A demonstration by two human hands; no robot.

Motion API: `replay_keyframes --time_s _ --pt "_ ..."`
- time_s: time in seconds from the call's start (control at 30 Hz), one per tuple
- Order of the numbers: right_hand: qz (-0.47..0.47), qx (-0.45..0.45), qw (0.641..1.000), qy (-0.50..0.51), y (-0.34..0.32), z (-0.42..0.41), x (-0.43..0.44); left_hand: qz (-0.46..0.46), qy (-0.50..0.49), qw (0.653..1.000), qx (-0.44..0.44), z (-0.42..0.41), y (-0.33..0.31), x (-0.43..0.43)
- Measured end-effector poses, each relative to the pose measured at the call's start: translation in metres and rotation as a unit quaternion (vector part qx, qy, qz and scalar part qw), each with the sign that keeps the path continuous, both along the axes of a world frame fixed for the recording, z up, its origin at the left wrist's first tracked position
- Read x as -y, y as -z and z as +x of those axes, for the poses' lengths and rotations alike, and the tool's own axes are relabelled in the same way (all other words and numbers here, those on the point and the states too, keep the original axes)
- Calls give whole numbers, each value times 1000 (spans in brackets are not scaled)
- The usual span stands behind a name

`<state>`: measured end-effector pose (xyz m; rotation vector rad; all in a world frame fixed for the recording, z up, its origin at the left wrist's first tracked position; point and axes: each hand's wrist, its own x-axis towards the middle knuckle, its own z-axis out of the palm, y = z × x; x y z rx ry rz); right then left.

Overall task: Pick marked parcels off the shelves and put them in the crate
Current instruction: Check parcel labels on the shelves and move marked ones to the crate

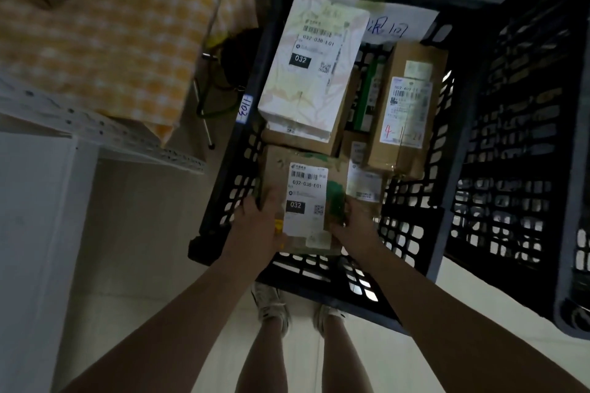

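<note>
Head view. Step in hand, as judged from the layout: setting a parcel down in the crate point(238, 169), which fills the centre of the frame.

The labelled brown parcel point(306, 198), whose white sticker reads "032", sits at lower centre, inside the crate's near end and just below the white parcel point(306, 73) already lying there. Whether it rests on the crate floor or is carried just above it cannot be told.

The left hand point(258, 223) grips the parcel's left edge, thumb over the top face. The right hand point(354, 223) grips the lower right corner, fingers curled against the side. The parcel thus lies directly between the two hands, both touching it. A small yellow item beside the left hand is too blurred to identify.

A tall brown parcel point(405, 112) stands at centre right, and a second crate point(517, 143) fills the right edge. The shelf point(79, 124) crosses the left of the frame.

The next move probably calls for lowering the parcel flat into the free near corner, releasing both grips, and turning back to the shelf.
</note>
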<state>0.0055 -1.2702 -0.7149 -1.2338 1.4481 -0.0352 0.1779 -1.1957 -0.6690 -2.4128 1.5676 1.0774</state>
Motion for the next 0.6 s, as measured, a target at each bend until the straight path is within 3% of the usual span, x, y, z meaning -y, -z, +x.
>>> replay_keyframes --time_s 0.3,0.5,0.57,0.6 --pt "9 15 1000 15 10 6 -3 21 1 1000 14 4 15 8" --pt "-23 14 999 -42 32 10 -11 73 143 983 84 11 51 12" --pt "-66 -22 986 -154 42 8 -6 82 216 966 114 10 68 14" --pt "-106 -88 958 -251 45 7 -3 85 249 957 120 10 76 16"
